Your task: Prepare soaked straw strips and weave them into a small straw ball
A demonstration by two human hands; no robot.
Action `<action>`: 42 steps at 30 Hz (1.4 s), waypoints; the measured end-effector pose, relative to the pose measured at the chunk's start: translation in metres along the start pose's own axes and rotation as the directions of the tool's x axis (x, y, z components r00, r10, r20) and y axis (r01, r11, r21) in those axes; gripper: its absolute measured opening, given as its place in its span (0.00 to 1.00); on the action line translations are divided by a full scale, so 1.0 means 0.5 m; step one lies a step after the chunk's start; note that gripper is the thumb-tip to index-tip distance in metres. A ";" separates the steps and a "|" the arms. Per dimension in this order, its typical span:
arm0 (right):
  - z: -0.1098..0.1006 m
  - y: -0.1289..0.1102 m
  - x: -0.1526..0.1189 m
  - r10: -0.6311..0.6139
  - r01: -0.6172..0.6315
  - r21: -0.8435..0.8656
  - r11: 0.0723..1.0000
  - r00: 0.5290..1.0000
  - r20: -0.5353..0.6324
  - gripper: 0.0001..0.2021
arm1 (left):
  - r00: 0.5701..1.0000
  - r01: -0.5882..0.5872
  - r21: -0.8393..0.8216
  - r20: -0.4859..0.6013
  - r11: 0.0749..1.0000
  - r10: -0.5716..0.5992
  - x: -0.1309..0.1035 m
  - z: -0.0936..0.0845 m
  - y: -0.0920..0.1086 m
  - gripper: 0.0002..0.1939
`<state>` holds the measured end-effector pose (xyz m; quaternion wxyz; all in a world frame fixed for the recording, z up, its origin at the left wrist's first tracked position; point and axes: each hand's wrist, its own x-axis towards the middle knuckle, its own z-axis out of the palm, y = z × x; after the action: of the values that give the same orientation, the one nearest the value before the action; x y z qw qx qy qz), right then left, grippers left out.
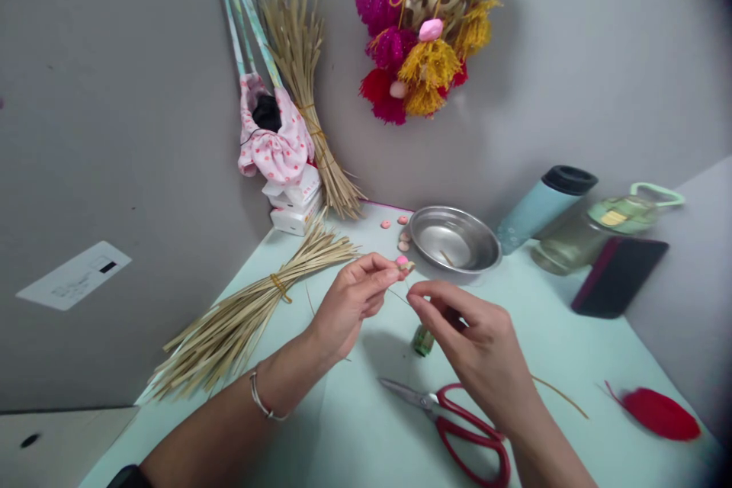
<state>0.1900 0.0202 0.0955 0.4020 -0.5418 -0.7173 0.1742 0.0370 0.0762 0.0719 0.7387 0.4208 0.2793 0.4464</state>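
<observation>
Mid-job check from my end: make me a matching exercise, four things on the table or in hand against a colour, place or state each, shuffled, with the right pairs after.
Things
1. Small pink piece
2. Scissors
3. Metal bowl
4. Straw lying on the table

Descriptions
A. Tied in a bundle
B. Red-handled
C. Pinched at the fingertips of the left hand
D. Silver and round

Pairs: 1-C, 2-B, 3-D, 4-A

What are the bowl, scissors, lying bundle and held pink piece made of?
Bowl: probably stainless steel, polished; silvery highlights.
Scissors: metal blades, greyish sheen; smooth red handles, likely plastic.
Lying bundle: apparently dried plant strips, matte, tan, uneven.
Held pink piece: too small to tell.
</observation>
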 end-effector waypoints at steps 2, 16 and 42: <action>-0.021 -0.019 0.000 0.027 -0.034 0.085 0.996 0.996 0.084 0.09 | 0.994 -0.110 0.248 0.027 0.963 0.107 -0.001 -0.004 0.002 0.07; -0.049 0.047 0.021 0.210 -0.220 0.163 0.962 0.975 0.078 0.11 | 0.992 0.010 0.021 0.124 1.000 -0.013 -0.014 0.015 0.010 0.05; -0.045 0.027 0.016 0.065 -0.064 0.042 0.997 0.998 -0.012 0.08 | 0.910 -0.389 0.564 0.357 0.728 0.209 -0.012 0.001 -0.009 0.05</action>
<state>0.2150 0.0282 0.1031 0.4121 -0.5574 -0.6930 0.1981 0.0366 0.0694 0.0684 0.5053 0.7375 0.2358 0.3810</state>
